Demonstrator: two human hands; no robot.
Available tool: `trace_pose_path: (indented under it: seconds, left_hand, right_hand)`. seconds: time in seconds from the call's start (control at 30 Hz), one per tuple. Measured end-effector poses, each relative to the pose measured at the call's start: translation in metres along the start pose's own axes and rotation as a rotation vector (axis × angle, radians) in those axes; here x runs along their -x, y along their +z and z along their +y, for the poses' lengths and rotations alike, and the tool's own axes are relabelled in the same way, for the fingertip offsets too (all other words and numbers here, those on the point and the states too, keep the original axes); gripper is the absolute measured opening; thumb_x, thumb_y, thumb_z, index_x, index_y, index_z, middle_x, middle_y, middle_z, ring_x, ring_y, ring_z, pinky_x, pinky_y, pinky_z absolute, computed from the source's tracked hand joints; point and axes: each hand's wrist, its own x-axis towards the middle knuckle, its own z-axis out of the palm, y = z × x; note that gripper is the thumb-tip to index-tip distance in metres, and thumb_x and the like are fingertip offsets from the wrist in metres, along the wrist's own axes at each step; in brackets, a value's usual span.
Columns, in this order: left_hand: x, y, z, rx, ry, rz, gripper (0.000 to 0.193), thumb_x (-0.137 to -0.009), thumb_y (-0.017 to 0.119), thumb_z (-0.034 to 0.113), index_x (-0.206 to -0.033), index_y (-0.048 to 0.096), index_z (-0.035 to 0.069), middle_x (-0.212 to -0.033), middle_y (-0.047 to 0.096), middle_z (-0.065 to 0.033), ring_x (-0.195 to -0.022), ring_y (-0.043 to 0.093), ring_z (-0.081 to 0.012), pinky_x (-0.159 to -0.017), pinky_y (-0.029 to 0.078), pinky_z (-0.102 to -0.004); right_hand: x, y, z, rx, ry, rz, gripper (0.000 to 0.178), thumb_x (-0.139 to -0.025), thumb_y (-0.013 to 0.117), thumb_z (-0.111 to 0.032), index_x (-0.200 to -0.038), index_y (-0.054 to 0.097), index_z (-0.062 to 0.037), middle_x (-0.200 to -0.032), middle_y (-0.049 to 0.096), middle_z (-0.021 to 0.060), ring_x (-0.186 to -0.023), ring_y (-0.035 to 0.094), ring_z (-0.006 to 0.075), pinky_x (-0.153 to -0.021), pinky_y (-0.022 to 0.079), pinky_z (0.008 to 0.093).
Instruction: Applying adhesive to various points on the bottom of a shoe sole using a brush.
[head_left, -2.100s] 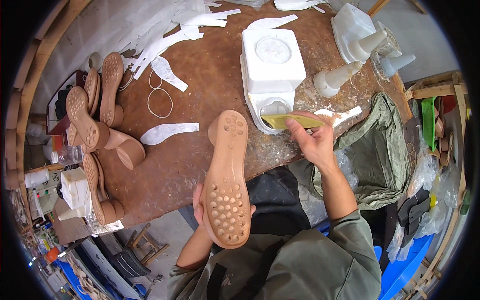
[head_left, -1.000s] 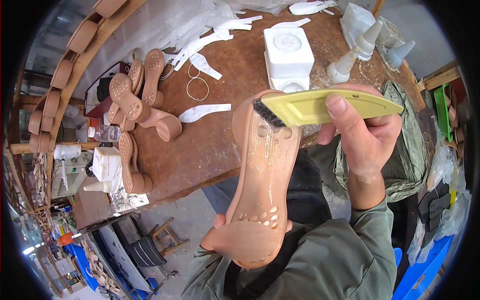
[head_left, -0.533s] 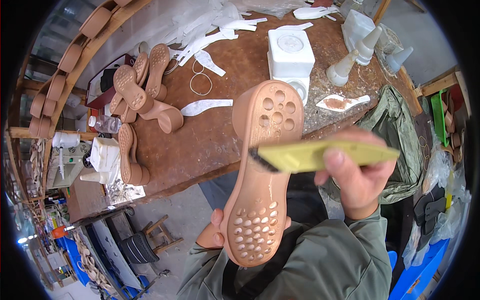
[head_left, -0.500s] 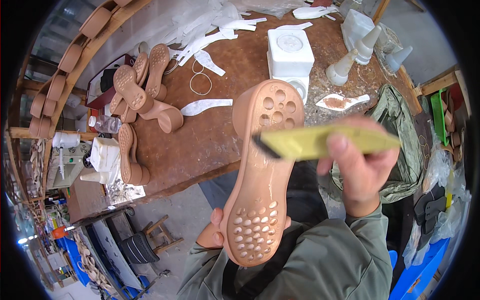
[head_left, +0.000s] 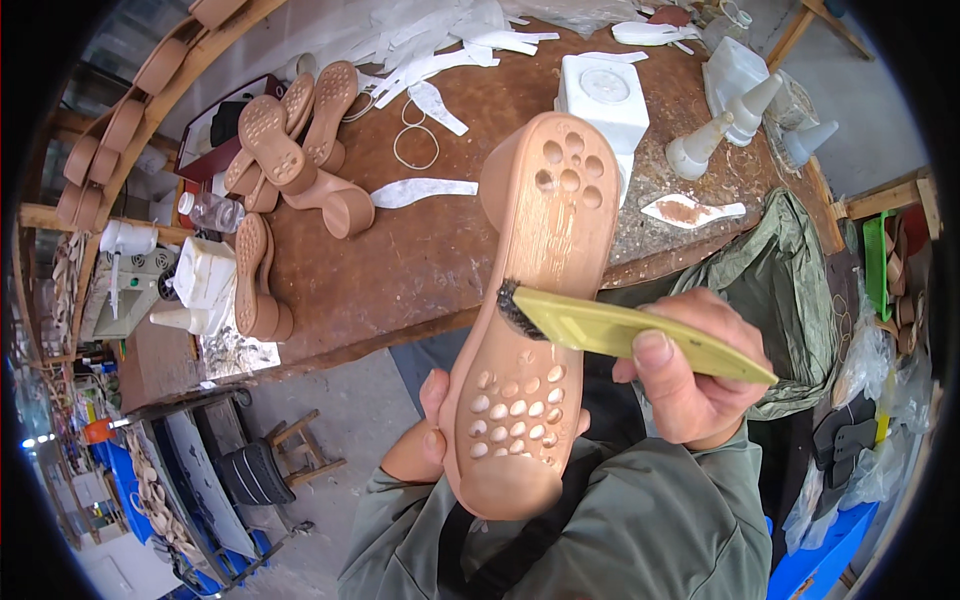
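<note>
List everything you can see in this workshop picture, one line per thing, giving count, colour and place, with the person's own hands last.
Shoe sole: one, tan, held up in front of the person, its holed face toward the camera.
Brush: one, yellow-green handle with dark bristles, its tip on the sole's middle.
Workbench: one, brown wood, behind the sole.
Spare soles: a pile, tan, left part of the bench; more along the left edge.
White square container: one, bench centre-back.
Squeeze bottles: about three, whitish, bench right.
Insole cut-outs: several, white, scattered on the bench.
Small stool: one, wooden, on the floor lower left.
Left hand: grips the sole's lower end.
Right hand: holds the brush handle.
</note>
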Motion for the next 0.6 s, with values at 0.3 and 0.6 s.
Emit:
trace_pose_path:
  seconds: [0.3,0.6]
  left_hand:
    - [-0.005,0.001,-0.002,0.118,-0.085,0.028,0.096,-0.068,0.060,0.070,-0.143,0.028,0.019,-0.142,0.033,-0.0065,-0.127,0.032,-0.0319,-0.106,0.024,-0.0501]
    - [-0.016,-0.002,-0.025,0.326,-0.161,0.024,0.097,-0.067,0.061,0.070,-0.143,0.029,0.020,-0.144,0.031,-0.0062,-0.130,0.030,-0.0324,-0.108,0.022,-0.0500]
  right_hand:
    - [0.014,0.019,0.008,-0.033,-0.187,-0.049,0.021,-0.075,0.069,0.003,-0.092,0.061,0.0114,-0.074,0.066,0.0164,-0.053,0.063,0.0203,-0.044,0.050,0.0280]
    - [0.023,0.030,0.007,-0.091,-0.214,-0.071,0.022,-0.074,0.069,0.003,-0.091,0.060,0.0124,-0.073,0.065,0.0172,-0.050,0.061,0.0209,-0.041,0.049,0.0284]
